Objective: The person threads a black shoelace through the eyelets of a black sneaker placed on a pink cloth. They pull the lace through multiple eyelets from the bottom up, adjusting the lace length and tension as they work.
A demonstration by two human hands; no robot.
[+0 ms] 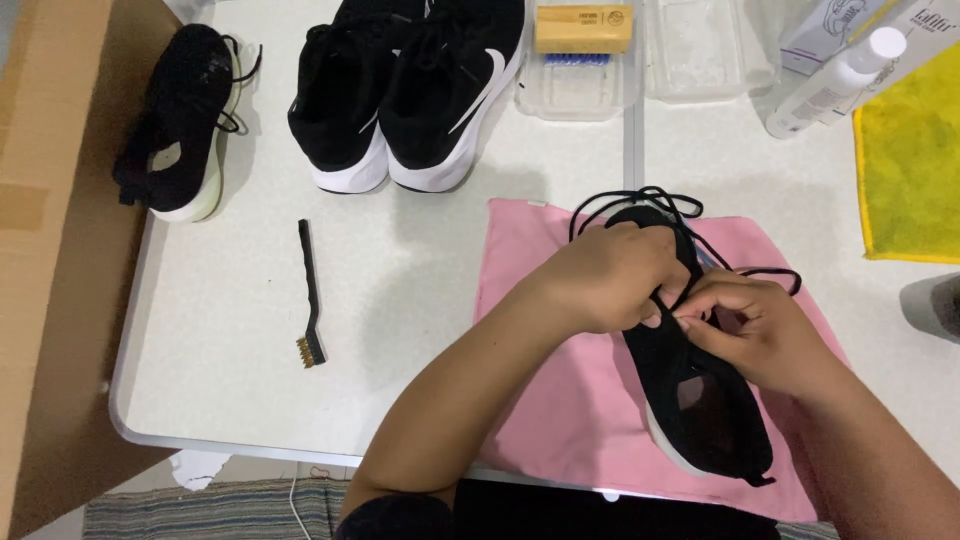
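A black sneaker point(705, 405) with a white sole lies on a pink cloth point(560, 400), heel toward me. My left hand point(610, 275) rests over its front part, fingers pinching a black lace point(655, 197). Just to the right, my right hand point(755, 330) pinches the lace too, fingertips touching the left hand's. Loose lace loops spill past the toe and to the right.
A single black shoe point(180, 120) lies at far left. A pair of black sneakers point(415, 90) stands at top centre. A small black brush point(310, 300) lies on the white table point(230, 380). A wooden brush point(583, 27), clear trays point(700, 50), white bottle point(835, 80) and yellow cloth point(910, 160) sit top right.
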